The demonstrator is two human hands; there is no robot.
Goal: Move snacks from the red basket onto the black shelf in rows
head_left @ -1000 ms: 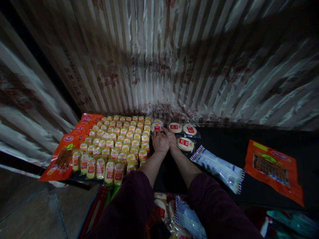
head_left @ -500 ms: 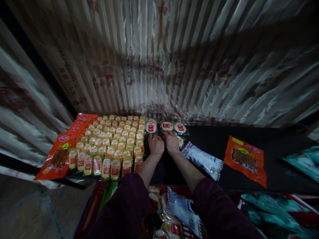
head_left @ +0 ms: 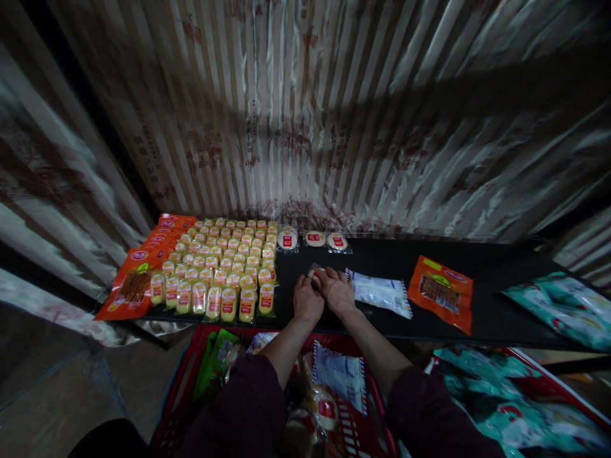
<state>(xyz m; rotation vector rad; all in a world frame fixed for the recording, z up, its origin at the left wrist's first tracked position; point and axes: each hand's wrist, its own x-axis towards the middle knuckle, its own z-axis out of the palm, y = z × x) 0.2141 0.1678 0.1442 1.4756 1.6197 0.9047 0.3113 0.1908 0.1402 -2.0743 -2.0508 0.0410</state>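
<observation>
On the black shelf (head_left: 382, 254), my left hand (head_left: 308, 302) and my right hand (head_left: 337, 291) meet around a round wrapped cake (head_left: 316, 275), fingers closed on its two sides. Most of that cake is hidden by the fingers. Behind them, along the back edge, lie three more flat cakes: one at the left (head_left: 287, 239), one in the middle (head_left: 315, 238) and one at the right (head_left: 337, 242). Rows of small yellow wrapped cakes (head_left: 229, 267) stand left of my hands. Just right of my right hand lies a blue and white packet (head_left: 382, 292).
Orange packets (head_left: 131, 280) overlap at the shelf's left end. Another orange packet (head_left: 440, 292) and a teal bag (head_left: 563, 305) lie on the right. Below are a red basket (head_left: 181, 388) of snacks and a box with teal bags (head_left: 520, 407). Curtain behind.
Both hands have drawn back from the rear row and come together around one cake nearer the front. The blue and white packet has turned and now lies more level. The view has shifted.
</observation>
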